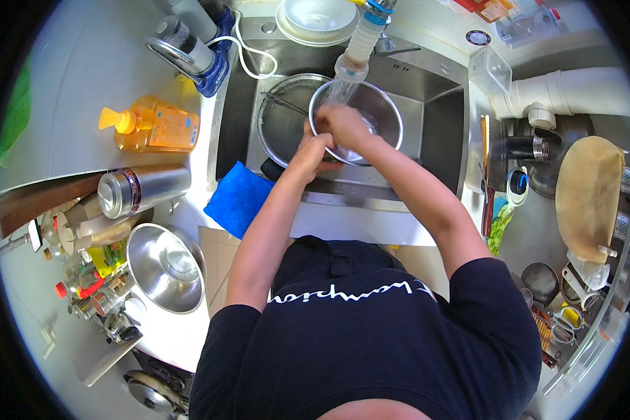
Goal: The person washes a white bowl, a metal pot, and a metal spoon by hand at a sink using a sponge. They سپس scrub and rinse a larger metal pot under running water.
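A round stainless steel bowl (388,105) is tilted over the sink (415,163). My left hand (313,152) grips its near-left rim. My right hand (346,125) is inside the bowl, blurred, with its fingers curled and partly hidden; whether it holds anything I cannot tell. Water runs from the ribbed faucet extension (359,50) into the bowl beside my right hand. Beneath and to the left, a wide round metal pan (286,131) rests in the sink, a thin metal utensil (283,102) lying across its rim. A black handle (273,169) shows near my left wrist.
A blue cloth (239,199) lies at the counter's front edge, close to my left forearm. Left stand an orange soap bottle (157,126), a steel flask (147,190) and a large steel bowl (165,268). White dishes (317,21) sit behind the sink; a knife (486,210) is at right.
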Motion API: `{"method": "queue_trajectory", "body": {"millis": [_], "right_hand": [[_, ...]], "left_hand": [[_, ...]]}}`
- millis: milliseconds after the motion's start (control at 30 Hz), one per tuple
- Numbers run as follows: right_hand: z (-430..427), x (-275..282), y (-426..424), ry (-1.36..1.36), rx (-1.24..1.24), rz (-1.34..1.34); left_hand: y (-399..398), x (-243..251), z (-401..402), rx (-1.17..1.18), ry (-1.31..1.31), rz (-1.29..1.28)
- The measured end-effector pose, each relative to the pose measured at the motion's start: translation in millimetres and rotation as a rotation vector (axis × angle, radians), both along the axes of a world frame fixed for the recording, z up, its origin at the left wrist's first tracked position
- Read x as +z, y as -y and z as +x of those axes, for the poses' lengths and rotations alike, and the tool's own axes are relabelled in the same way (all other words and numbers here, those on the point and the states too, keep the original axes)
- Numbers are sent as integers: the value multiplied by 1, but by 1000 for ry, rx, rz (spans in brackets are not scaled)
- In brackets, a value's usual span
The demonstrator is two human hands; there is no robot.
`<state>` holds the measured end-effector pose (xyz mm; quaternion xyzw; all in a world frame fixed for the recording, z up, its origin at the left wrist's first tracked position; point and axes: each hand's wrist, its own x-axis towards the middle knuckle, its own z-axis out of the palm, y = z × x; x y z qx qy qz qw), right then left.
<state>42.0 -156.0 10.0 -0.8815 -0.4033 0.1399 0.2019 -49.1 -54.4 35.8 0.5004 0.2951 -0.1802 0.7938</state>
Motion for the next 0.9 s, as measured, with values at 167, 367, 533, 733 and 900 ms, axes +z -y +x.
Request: {"method": "queue_trajectory", "body": {"millis": [167,367,533,733,900], "right_hand": [[-20,13,18,-25,334,37],[16,20,1,321,7,-324],[-26,10,0,-108,8,-122],[1,22,-8,6,-163,-289],[-20,6,-6,0,124,-10]], "left_hand": [[-13,4,-5,-21,-38,12],[-12,-4,-11,77,-58,-46],[-11,-3,-10,193,25,102],[-12,-1,-14,107,14,34],[-5,1,-14,132,6,75]]}}
